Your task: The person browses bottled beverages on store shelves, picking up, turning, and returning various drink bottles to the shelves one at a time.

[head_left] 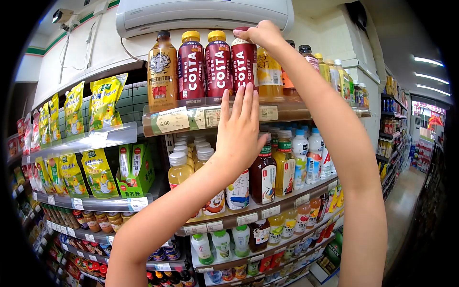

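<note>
My right hand (264,36) reaches up to the top shelf and closes round the cap of a dark red Costa coffee bottle (244,60). The bottle stands upright. My left hand (237,125) is open, its fingers stretched upward in front of the shelf edge, with the fingertips at the lower part of that same bottle; whether they touch it I cannot tell. Two more Costa coffee bottles with yellow caps, one nearer (217,67) and one farther left (191,67), stand beside it. A gold Predator bottle (163,71) is at the row's left end.
Price labels (173,120) line the top shelf edge (306,111). An air conditioner (203,16) hangs close above the bottles. More drinks (263,179) fill the shelf below. Yellow bags (106,98) stand on the left shelves. An aisle floor (406,191) runs off at the right.
</note>
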The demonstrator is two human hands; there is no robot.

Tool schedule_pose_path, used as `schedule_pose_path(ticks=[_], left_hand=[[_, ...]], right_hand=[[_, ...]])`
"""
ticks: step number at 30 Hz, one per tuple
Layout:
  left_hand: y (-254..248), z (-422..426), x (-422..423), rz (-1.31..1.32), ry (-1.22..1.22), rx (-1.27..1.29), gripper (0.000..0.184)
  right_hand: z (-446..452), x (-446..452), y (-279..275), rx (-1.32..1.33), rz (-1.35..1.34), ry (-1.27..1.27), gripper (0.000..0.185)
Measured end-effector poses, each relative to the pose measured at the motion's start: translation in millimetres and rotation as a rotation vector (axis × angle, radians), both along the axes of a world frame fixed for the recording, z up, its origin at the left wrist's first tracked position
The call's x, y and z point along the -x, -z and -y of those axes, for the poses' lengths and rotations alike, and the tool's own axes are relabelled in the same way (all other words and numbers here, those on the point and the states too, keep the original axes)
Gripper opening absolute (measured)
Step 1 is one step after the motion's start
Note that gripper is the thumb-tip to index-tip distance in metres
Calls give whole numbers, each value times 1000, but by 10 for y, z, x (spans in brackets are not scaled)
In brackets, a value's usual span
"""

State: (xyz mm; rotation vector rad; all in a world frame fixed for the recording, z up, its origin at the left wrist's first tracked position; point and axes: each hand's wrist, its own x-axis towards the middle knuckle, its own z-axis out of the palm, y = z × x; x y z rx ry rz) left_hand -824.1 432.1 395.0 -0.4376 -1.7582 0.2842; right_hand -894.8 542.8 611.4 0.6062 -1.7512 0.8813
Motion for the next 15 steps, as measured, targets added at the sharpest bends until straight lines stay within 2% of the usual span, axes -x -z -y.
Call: schedule_pose_path(ticks=[3,5,11,15], left_hand=[[12,2,-5,3,-2,2,84],[3,3,-9,7,-5,3,84],[9,11,8,-1,7,6,85],[10,17,16,2,3,8,85]], right_hand=[[25,-15,-20,-19,59,81,50],[24,-54,-66,-54,139,117,58],[33,-21,-192,-167,198,177,46],[45,-72,-146,-151,166,178,41]])
